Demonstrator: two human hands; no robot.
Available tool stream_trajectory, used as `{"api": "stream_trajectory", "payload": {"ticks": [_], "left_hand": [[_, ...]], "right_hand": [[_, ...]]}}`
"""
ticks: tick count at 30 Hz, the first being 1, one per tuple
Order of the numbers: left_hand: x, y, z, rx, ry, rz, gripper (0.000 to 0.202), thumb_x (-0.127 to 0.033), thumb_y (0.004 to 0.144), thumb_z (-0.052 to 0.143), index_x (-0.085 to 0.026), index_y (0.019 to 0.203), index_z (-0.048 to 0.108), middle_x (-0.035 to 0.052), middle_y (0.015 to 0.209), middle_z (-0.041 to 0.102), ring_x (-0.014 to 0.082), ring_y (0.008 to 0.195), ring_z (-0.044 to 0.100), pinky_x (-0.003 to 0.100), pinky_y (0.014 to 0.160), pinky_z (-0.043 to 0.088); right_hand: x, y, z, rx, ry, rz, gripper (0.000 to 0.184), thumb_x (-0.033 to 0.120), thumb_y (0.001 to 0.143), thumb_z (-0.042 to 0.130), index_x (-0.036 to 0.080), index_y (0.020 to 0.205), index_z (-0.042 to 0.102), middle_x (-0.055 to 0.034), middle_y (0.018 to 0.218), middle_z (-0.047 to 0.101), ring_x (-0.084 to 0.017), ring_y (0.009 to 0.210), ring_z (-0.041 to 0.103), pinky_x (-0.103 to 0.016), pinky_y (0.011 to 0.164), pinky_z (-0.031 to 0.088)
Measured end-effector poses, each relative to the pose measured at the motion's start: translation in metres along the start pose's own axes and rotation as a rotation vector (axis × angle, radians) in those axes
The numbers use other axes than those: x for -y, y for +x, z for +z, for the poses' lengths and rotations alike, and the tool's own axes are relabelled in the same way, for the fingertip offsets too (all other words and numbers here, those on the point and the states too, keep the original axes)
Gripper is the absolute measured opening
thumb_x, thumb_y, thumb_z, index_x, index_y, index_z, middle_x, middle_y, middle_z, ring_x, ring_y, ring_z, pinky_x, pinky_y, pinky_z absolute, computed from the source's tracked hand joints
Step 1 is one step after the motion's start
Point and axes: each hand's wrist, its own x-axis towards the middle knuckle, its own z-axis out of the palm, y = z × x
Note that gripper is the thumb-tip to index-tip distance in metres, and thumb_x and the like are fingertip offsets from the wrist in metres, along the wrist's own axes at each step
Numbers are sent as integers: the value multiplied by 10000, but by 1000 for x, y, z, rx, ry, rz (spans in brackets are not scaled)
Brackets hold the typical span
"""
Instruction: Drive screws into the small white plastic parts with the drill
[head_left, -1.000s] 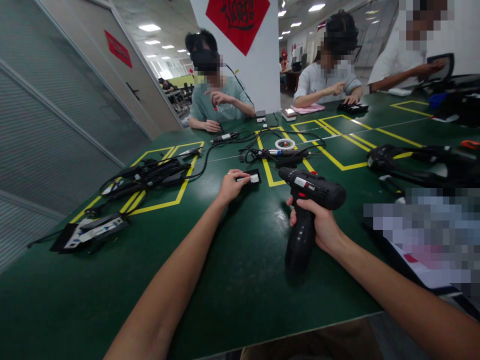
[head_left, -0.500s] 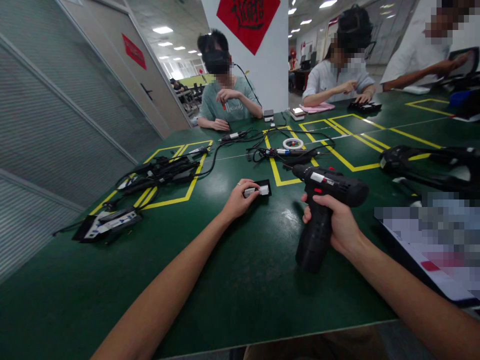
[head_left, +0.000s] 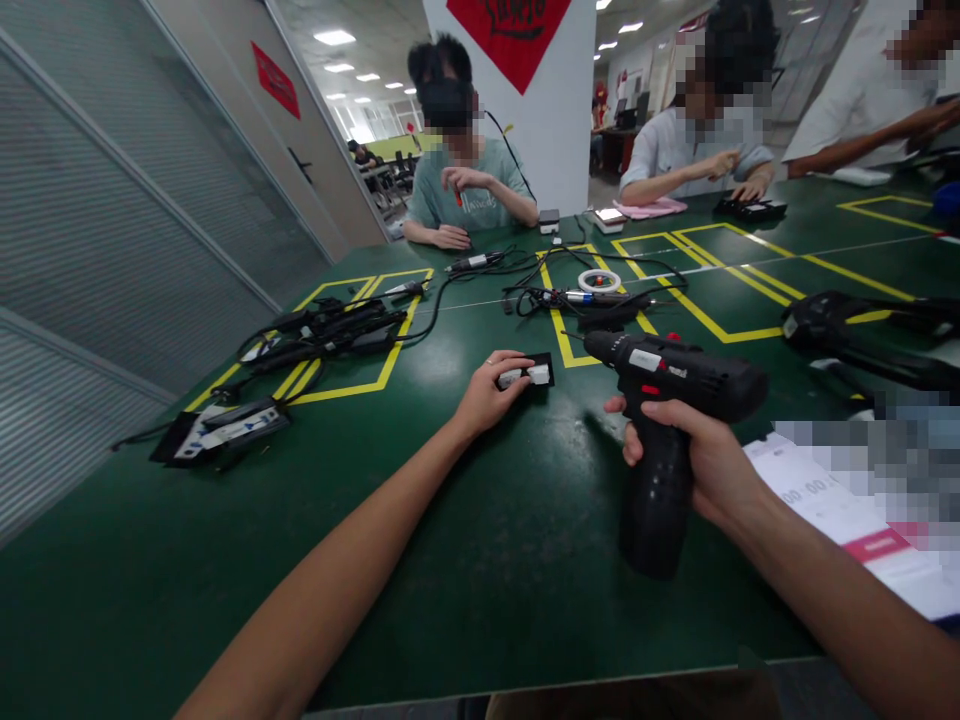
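Observation:
My right hand (head_left: 712, 455) is wrapped round the handle of a black cordless drill (head_left: 664, 375), held up above the table with its thin bit pointing left and away from me. On the green tabletop, my left hand (head_left: 495, 390) is closed over a small flat black piece with a white block (head_left: 538, 374) on it. Its fingers cover the left part of that piece. The drill's bit is to the right of the piece and apart from it.
Black cables and parts (head_left: 330, 330) lie at the left, near a black-and-white part (head_left: 225, 432). A tape roll (head_left: 598, 281) sits by cabled tools. At right are a black frame (head_left: 862, 345) and a bright screen (head_left: 892, 540). Several people sit across the green table (head_left: 450, 580).
The drill and my right hand have moved slightly right and nearer to me. My left hand stays on the small black piece. The whole view has shifted a little.

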Motion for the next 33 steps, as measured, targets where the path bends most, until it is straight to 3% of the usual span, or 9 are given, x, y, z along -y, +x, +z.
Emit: {"api": "stream_trajectory", "payload": {"ticks": [33], "left_hand": [[8,1,2,4,-3,15,194,-312,906,594,-222,1031,712,85,1205,609,238,1171,568,437,1056,431]], "right_hand": [[1,1,3,-22,83,23,279,375,774,650,151,938,684,-32,577,601,-167,564,546,-277,523,401]]}}
